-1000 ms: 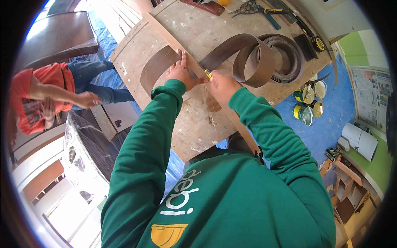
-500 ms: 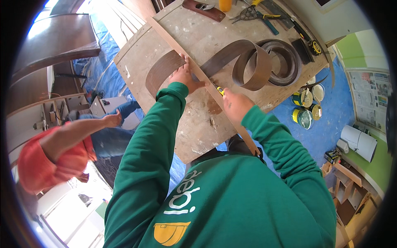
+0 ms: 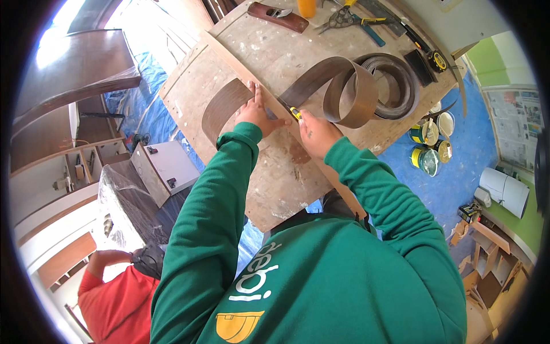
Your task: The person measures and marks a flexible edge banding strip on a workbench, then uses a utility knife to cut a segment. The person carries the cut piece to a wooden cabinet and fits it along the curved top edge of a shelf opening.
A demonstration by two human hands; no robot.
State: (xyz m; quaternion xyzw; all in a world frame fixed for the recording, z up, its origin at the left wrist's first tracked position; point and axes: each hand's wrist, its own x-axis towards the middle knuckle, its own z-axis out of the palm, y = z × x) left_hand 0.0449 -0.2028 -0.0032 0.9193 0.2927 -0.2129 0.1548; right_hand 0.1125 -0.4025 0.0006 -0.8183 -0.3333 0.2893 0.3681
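Note:
A long, narrow wooden batten (image 3: 231, 56) lies slantwise over a brown edge-banding strip (image 3: 216, 109) on a worn wooden worktable (image 3: 268, 195). My left hand (image 3: 256, 118) presses on the batten and strip with its fingers stretched out. In my closed right hand (image 3: 319, 136) is a yellow utility knife (image 3: 295, 113), its tip at the batten's right edge where the strip passes under. The strip's free end curls up left of the batten. On the right it loops into a coiled roll (image 3: 411, 86).
At the table's far side lie a hand plane (image 3: 279, 16), tin snips (image 3: 344, 20) and a tape measure (image 3: 436, 61). An orange container (image 3: 307, 7) stands there. Paint buckets (image 3: 425, 160) sit on blue sheeting (image 3: 395, 180) at right. A co-worker in red (image 3: 117, 307) is at lower left.
My right hand and the knife have moved away from me and leftward along the batten. My left hand stays nearly in place. The co-worker has moved toward the lower left.

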